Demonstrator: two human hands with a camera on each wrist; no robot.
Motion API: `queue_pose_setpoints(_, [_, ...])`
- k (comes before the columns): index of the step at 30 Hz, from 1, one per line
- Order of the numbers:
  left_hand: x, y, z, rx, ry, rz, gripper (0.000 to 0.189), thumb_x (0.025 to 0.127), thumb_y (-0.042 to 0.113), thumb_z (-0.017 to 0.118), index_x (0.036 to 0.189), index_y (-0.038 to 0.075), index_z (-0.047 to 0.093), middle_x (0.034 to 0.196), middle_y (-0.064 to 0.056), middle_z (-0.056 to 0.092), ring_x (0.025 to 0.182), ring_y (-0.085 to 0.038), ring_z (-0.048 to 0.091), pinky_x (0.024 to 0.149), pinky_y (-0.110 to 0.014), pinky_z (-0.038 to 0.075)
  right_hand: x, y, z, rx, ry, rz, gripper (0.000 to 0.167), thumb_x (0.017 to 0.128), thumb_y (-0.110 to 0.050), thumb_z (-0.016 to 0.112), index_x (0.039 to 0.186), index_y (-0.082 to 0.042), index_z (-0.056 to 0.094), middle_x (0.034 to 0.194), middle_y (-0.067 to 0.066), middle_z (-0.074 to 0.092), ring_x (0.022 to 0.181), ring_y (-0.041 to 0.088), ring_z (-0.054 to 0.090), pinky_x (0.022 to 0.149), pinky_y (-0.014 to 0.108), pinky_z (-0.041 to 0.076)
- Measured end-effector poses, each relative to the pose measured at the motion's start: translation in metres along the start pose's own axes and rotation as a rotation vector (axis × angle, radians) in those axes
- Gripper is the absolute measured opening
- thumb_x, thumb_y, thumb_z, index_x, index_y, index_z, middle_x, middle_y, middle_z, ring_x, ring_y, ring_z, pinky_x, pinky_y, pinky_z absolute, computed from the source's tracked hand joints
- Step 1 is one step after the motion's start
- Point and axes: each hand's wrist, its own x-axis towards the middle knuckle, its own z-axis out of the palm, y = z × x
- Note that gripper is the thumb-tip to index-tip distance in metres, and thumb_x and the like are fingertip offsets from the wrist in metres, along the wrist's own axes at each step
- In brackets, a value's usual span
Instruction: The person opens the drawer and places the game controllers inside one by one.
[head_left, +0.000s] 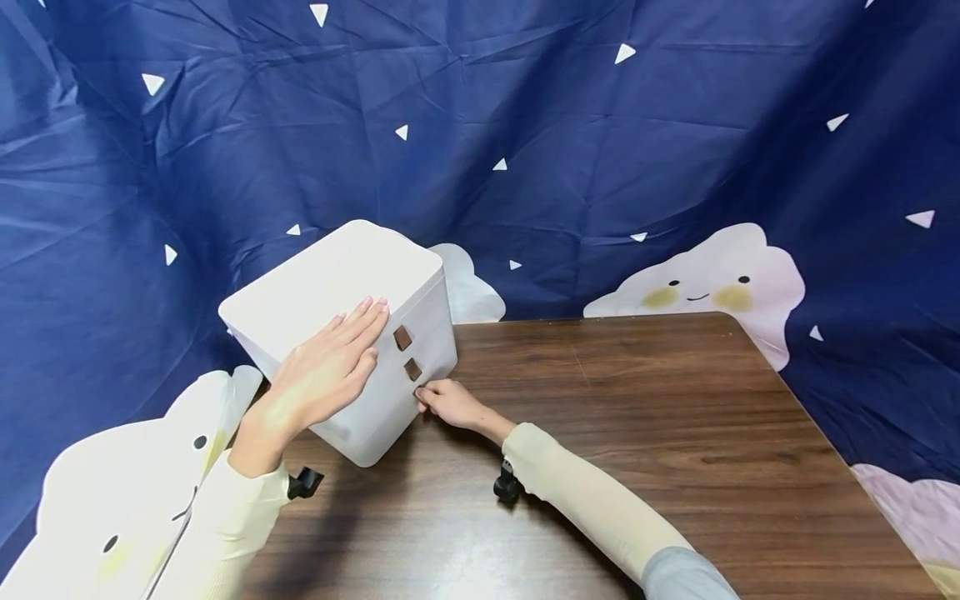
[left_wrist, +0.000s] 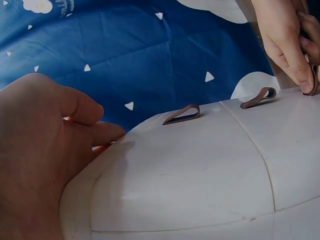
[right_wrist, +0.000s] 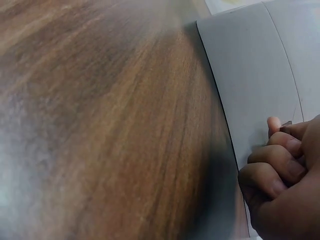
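Observation:
A white box-shaped drawer unit (head_left: 330, 287) stands at the table's left, with brown pull loops down its front. My left hand (head_left: 330, 362) rests at the top front edge, fingers straight; the left wrist view shows this hand (left_wrist: 45, 135) beside the top loop (left_wrist: 182, 115). With thumb and index finger, my right hand (head_left: 453, 404) pinches the lowest pull loop (left_wrist: 314, 82). Below the top loop, the middle loop (head_left: 412, 369) hangs free. In the right wrist view the right hand (right_wrist: 290, 175) has its other fingers curled, and covers most of the loop.
The brown wood-grain table (head_left: 600, 433) extends to the right of the unit. Behind it hangs a dark blue cloth (head_left: 525, 100) with white triangles and cloud faces. Black wrist cameras (head_left: 507, 483) are strapped to both wrists.

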Motion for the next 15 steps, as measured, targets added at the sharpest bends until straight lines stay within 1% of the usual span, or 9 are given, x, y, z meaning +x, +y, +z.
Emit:
queue_pose_setpoints(1, [0.000, 0.000, 0.000, 0.003, 0.006, 0.000, 0.058, 0.113, 0.028, 0.038, 0.169, 0.012, 0.030, 0.178, -0.001, 0.025, 0.166, -0.023, 0.022, 0.137, -0.051, 0.021, -0.003, -0.005, -0.002, 0.020, -0.011, 0.027, 0.040, 0.112, -0.027, 0.051, 0.092, -0.003, 0.076, 0.076, 0.002, 0.066, 0.071, 0.007, 0.054, 0.071, 0.021, 0.046])
queue_pose_setpoints(4, [-0.001, 0.001, 0.002, 0.010, 0.044, 0.006, 0.058, 0.112, 0.029, 0.041, 0.168, 0.011, 0.034, 0.176, -0.003, 0.028, 0.165, -0.023, 0.025, 0.136, -0.050, 0.023, -0.006, -0.003, -0.002, 0.038, -0.025, 0.056, 0.040, 0.112, -0.030, 0.052, 0.100, -0.001, 0.076, 0.072, -0.002, 0.061, 0.068, 0.006, 0.054, 0.070, 0.020, 0.045])
queue_pose_setpoints(7, [-0.002, 0.000, 0.005, 0.004, 0.123, 0.020, 0.058, 0.110, 0.029, 0.046, 0.165, 0.011, 0.041, 0.173, -0.003, 0.037, 0.162, -0.024, 0.034, 0.134, -0.048, 0.030, -0.010, 0.001, -0.005, 0.066, -0.035, 0.083, 0.036, 0.111, -0.031, 0.055, 0.106, 0.000, 0.074, 0.072, -0.004, 0.059, 0.067, 0.007, 0.054, 0.067, 0.020, 0.046])
queue_pose_setpoints(9, [-0.003, -0.001, 0.008, -0.015, 0.195, 0.044, 0.056, 0.108, 0.028, 0.051, 0.161, 0.011, 0.048, 0.169, -0.005, 0.045, 0.157, -0.025, 0.043, 0.130, -0.048, 0.036, -0.016, 0.005, -0.009, 0.083, -0.043, 0.101, 0.031, 0.109, -0.029, 0.059, 0.110, -0.001, 0.073, 0.075, -0.003, 0.061, 0.068, 0.007, 0.055, 0.065, 0.020, 0.046])
queue_pose_setpoints(11, [-0.003, -0.001, 0.011, -0.042, 0.282, 0.077, 0.053, 0.106, 0.025, 0.056, 0.156, 0.011, 0.056, 0.162, -0.005, 0.055, 0.151, -0.027, 0.052, 0.124, -0.050, 0.045, -0.023, 0.009, -0.014, 0.094, -0.043, 0.109, 0.026, 0.107, -0.026, 0.063, 0.113, -0.003, 0.073, 0.082, -0.002, 0.067, 0.071, 0.006, 0.057, 0.066, 0.020, 0.048])
queue_pose_setpoints(13, [-0.004, 0.000, 0.015, -0.073, 0.377, 0.130, 0.048, 0.103, 0.020, 0.059, 0.150, 0.009, 0.063, 0.153, -0.008, 0.064, 0.142, -0.029, 0.061, 0.116, -0.053, 0.052, -0.031, 0.012, -0.021, 0.105, -0.057, 0.118, 0.024, 0.105, -0.022, 0.065, 0.117, -0.002, 0.073, 0.086, -0.001, 0.068, 0.071, 0.006, 0.058, 0.065, 0.019, 0.049])
queue_pose_setpoints(15, [-0.005, 0.004, 0.020, -0.099, 0.473, 0.191, 0.043, 0.101, 0.016, 0.060, 0.142, 0.007, 0.068, 0.143, -0.010, 0.070, 0.132, -0.031, 0.068, 0.108, -0.054, 0.058, -0.040, 0.014, -0.029, 0.123, -0.080, 0.122, 0.024, 0.105, -0.018, 0.065, 0.119, 0.000, 0.072, 0.083, -0.001, 0.066, 0.067, 0.007, 0.057, 0.062, 0.020, 0.049])
